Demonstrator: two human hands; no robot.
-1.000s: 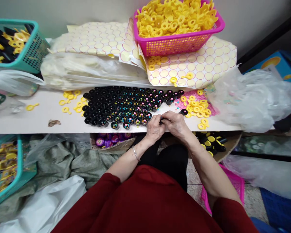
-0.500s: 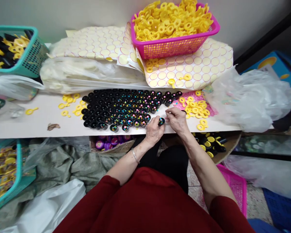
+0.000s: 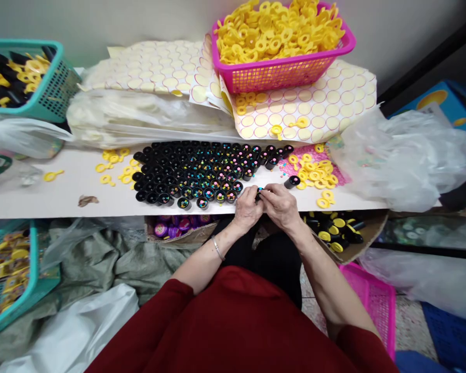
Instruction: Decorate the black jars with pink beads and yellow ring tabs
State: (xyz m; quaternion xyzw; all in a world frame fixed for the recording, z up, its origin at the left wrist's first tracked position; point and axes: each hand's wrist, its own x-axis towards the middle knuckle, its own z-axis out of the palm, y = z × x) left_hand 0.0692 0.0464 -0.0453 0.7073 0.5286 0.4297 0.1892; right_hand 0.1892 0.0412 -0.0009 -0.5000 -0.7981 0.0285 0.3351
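Observation:
My left hand (image 3: 249,208) is closed round a small black plastic cup (image 3: 260,191) with bright beads in its mouth, at the front edge of the table. The fingertips of my right hand (image 3: 281,206) are pinched together right at the cup's rim; what they hold, if anything, is hidden. To the left, touching one another, several rows of black cups (image 3: 202,171) stand upright, many with coloured beads inside. One lone black cup (image 3: 292,182) with a pink bead in it is tilted just beyond my right hand. Pink beads (image 3: 289,167) lie behind it.
Yellow ring-ended pieces (image 3: 317,171) lie in a pile at the right, with more yellow pieces (image 3: 130,172) at the left. A pink basket (image 3: 283,77) of yellow pieces stands at the back on sticker sheets (image 3: 306,111). Plastic bags (image 3: 407,160) bulge onto the table's right end.
My right hand has come down and left to the cup in my left hand, and its fingertips now cover part of the rim. The lone cup at the right is now uncovered.

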